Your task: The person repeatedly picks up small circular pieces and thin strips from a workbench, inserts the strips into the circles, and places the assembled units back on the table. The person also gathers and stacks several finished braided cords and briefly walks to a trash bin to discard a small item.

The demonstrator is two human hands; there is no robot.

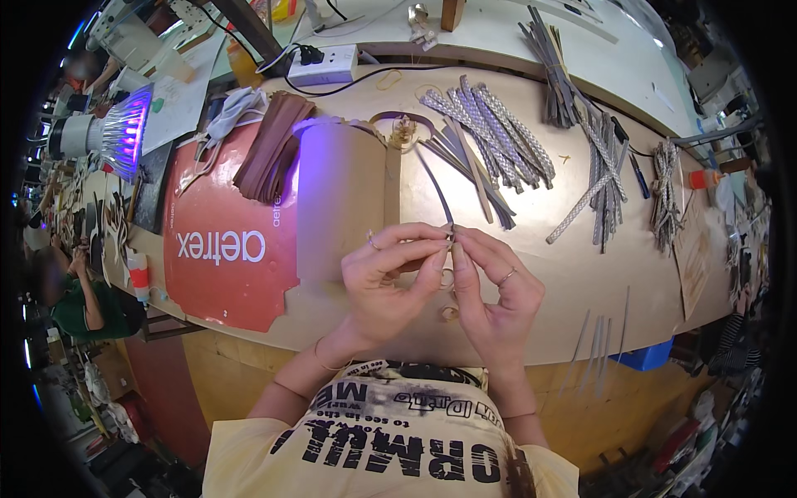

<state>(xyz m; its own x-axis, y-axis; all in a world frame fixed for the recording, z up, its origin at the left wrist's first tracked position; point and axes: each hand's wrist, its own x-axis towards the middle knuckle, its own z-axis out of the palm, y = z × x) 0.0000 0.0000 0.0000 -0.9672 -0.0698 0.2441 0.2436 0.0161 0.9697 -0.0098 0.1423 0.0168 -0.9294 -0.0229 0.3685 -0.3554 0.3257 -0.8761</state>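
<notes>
Near the front edge of the brown-covered table, my left hand [388,272] and my right hand [501,297] meet with fingertips almost touching. Between them they pinch the near end of a thin dark strip [437,187], which rises away from me and curves to the left. Something small sits at the pinched end, mostly hidden by my fingers. Directly beyond my hands lies a loose bunch of flat grey strips [471,163]. Left of them a plain cardboard piece [342,199] lies over a red cardboard sheet [224,241].
Silver braided straps [498,137] lie at the far middle, with more bundles [610,178] to the right. Brown strips [274,149] rest on the red sheet. A power strip [325,66] with a black cable stands behind. A lit lamp [116,133] juts in at far left.
</notes>
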